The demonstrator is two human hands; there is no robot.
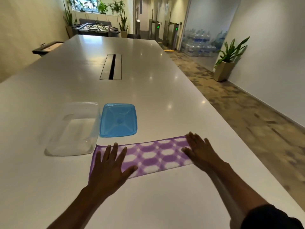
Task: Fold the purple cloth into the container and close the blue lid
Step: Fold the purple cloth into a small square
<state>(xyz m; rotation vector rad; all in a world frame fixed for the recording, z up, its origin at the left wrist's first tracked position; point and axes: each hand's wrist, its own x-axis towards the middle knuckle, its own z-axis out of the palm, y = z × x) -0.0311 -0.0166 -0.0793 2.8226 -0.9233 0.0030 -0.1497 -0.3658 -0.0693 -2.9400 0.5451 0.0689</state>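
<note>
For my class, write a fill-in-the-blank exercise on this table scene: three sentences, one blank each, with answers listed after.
1. Both hands, left and right, press flat on the ____ cloth.
2. The blue lid lies on the table, to the ____ of the clear container.
3. The container holds ____.

Answers: purple; right; nothing

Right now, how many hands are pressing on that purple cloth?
2. The left hand lies flat on the purple cloth's left end; the right hand lies flat on its right end. Neither grips anything.
</note>
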